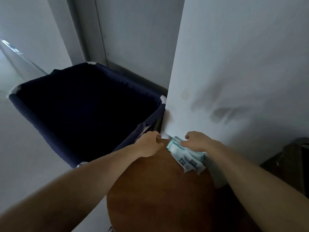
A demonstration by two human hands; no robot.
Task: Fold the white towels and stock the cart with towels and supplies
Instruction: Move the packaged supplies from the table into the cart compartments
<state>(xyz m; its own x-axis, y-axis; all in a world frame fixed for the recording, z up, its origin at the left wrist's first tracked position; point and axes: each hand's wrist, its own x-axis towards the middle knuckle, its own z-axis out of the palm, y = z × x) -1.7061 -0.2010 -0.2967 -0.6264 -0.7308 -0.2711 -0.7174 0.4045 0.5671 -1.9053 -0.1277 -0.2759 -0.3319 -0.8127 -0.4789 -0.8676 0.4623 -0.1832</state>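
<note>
My right hand (pixel 195 143) grips the teal-and-white packets (pixel 185 156), stacked at 1 o'clock on the brown wooden top (pixel 158 190), touching the white wall (pixel 234 64). My left hand (pixel 148 144) rests at the top's 12 o'clock edge; I cannot tell whether it grips. The navy fabric bin (pixel 83 106) stands at 10 o'clock.

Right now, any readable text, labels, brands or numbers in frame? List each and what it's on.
Nothing readable in this view.
Pale green and white packets under the right hand: dark printed blocks, too blurred to read.
No print visible on the dark blue fabric bin.
Only grey smudges on the white wall, no text.
</note>
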